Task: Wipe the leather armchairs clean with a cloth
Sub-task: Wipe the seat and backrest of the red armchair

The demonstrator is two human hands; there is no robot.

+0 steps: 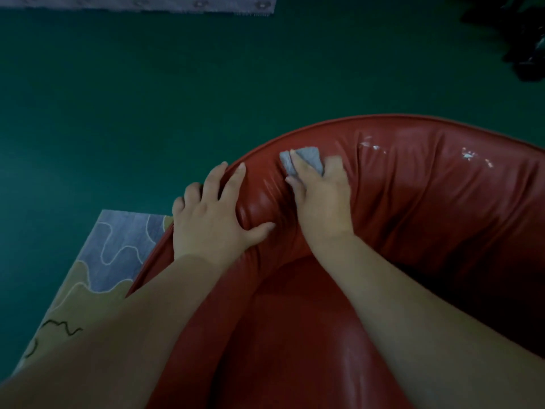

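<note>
A red leather armchair (427, 196) with a curved, wrinkled backrest fills the lower right of the head view. My right hand (321, 199) presses a small grey cloth (306, 159) flat against the inside of the backrest near its top rim. Only the cloth's upper edge shows past my fingers. My left hand (215, 214) grips the chair's rim to the left, fingers spread over the outer edge, thumb on the inner leather. White smears (469, 156) mark the backrest to the right of the cloth.
Dark green floor (147, 98) lies behind and to the left of the chair. A patterned blue and tan rug (109, 261) sits under the chair's left side. Another pale rug edge (147, 4) runs along the top. Dark objects (525, 45) are at the top right.
</note>
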